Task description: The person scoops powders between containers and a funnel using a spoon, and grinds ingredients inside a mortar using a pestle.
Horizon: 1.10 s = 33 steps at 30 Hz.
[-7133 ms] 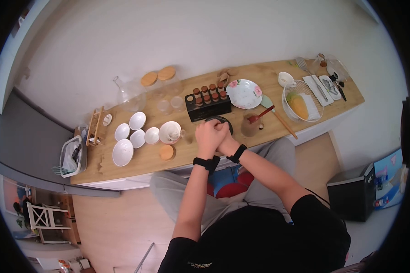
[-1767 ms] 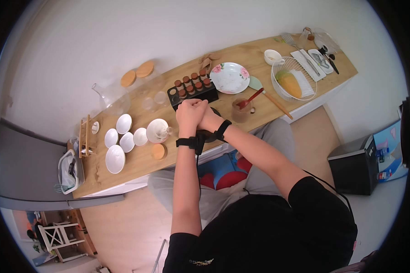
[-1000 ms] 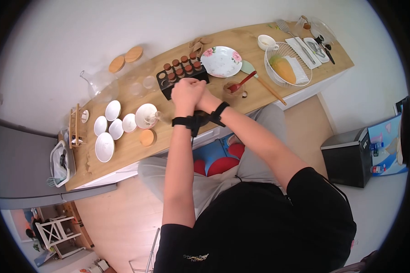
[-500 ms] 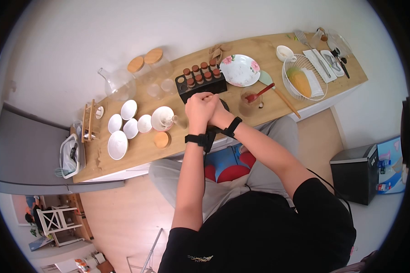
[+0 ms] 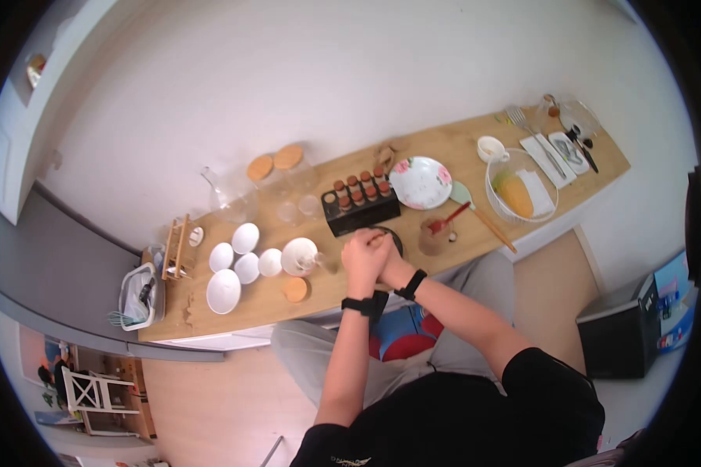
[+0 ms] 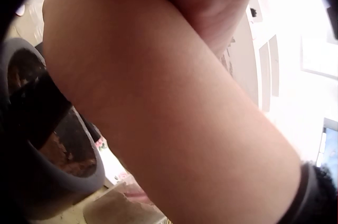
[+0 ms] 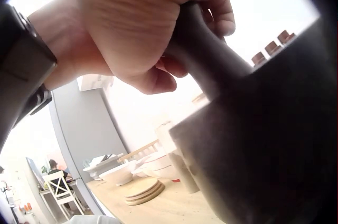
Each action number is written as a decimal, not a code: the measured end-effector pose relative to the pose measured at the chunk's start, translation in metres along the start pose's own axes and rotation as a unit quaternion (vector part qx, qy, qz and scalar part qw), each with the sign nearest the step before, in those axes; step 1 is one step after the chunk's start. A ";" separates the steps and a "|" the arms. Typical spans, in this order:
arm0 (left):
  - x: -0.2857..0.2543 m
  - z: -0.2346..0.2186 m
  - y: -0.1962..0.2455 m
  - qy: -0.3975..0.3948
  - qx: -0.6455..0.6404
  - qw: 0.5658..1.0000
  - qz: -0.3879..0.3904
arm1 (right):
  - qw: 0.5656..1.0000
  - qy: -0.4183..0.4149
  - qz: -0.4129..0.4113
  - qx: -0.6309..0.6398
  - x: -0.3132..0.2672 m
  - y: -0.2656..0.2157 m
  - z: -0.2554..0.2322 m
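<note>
My left hand (image 5: 362, 257) and right hand (image 5: 393, 268) are clasped together over a dark mortar (image 5: 394, 237) near the counter's front edge. Between them they grip a black pestle; in the right wrist view, fingers curl round the neck of the pestle (image 7: 200, 47). Its handle stands tilted and drops towards the mortar's dark body (image 7: 269, 134). From the left wrist view, I see the grey rim of the mortar (image 6: 87, 183) with brown crumbly matter (image 6: 55, 153) inside. The right hand's wrist (image 6: 179, 113) fills the middle there. Most fingers are hidden in the clasp.
Behind the hands stands a black rack (image 5: 364, 216) of brown-capped jars. A floral plate (image 5: 420, 183) and a cup (image 5: 432, 243) with a red spatula (image 5: 450, 218) lie right. White bowls (image 5: 224, 292) and a round wooden lid (image 5: 294, 289) sit left; a wire basket (image 5: 494, 204) holds yellow fruit.
The head view shifts about, so the counter sits at a different height in it. Both hands stay clasped on the pestle. The things around them keep their places.
</note>
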<state>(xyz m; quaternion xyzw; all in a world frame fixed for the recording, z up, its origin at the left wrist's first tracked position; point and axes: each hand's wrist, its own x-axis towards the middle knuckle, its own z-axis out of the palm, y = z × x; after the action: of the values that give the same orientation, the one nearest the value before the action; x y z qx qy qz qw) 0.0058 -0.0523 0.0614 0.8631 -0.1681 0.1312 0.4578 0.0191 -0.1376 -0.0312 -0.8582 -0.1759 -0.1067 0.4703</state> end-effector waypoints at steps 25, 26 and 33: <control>0.021 -0.016 -0.022 -0.015 -0.054 0.990 -0.126 | 0.962 -0.001 -0.107 -0.250 0.035 -0.027 -0.012; 0.030 -0.017 -0.020 -0.033 -0.038 0.990 -0.129 | 0.960 0.001 -0.106 -0.259 0.036 -0.029 -0.014; 0.034 0.009 0.014 -0.070 0.043 0.995 -0.063 | 0.990 0.034 -0.046 -0.129 0.024 0.051 -0.012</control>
<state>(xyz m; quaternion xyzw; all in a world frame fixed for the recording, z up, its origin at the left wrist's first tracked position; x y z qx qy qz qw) 0.0316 -0.0732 0.0804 0.8977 -0.1394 0.0488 0.4150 0.0618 -0.1682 -0.0559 -0.8985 -0.1839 -0.1786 0.3562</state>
